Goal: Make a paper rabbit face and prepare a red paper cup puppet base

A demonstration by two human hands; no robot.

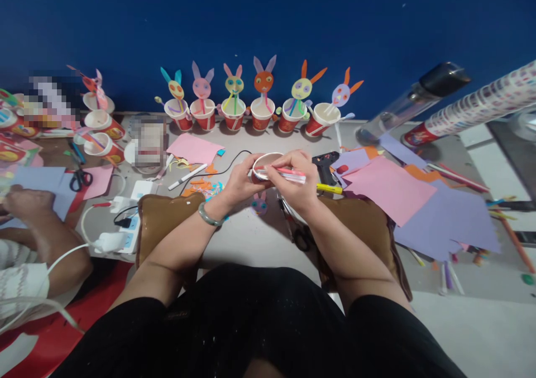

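Observation:
My left hand [243, 178] is wrapped round a paper cup [268, 159], tilted with its white rim up. In my right hand [299, 180] is a thin red-and-white stick-like thing [293, 173], pinched at the cup's near rim; its exact kind is not clear. Below the cup, a small paper rabbit face [258, 205] with pink ears lies on the table. Scissors [303, 237] lie beneath my right forearm, partly covered. Right of that hand are a black glue gun [325, 167] and a yellow marker [329, 189].
Several rabbit-puppet cups [263, 113] line the blue wall. Paper scraps [203, 189] and a white marker [187, 177] lie left. Coloured sheets [389, 185] and stacked cups [473, 101] are right. A power strip [130, 230] and another person's hand [31, 202] are far left.

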